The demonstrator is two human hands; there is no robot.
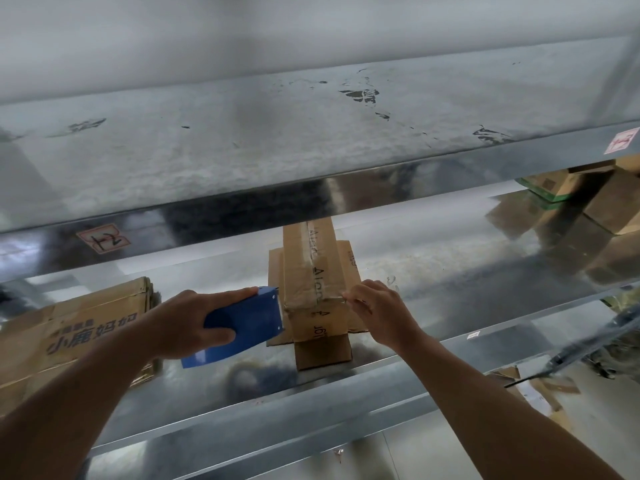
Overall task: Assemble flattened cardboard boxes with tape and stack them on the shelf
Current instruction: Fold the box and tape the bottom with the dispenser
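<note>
L hand (188, 320) w/ tape gun (246, 323), flat cartons (79, 327) left, boxes (588, 199) right

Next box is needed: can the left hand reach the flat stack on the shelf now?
Likely yes: the stack lies just beside the left hand, nothing between, but that hand grips the dispenser.

A shiny metal shelf (450, 258) crosses the frame in tiers. The upper tier (242, 150) fills the top half, its surface scuffed with dark marks. Its front rail carries a label (104, 239) at left. On the middle tier, a stack of printed flat cardboard (79, 327) lies at lower left. A taped box (313, 271) rests on a flat sheet (275, 268) at centre. Cartons (588, 199) sit at upper right, well apart.
</note>
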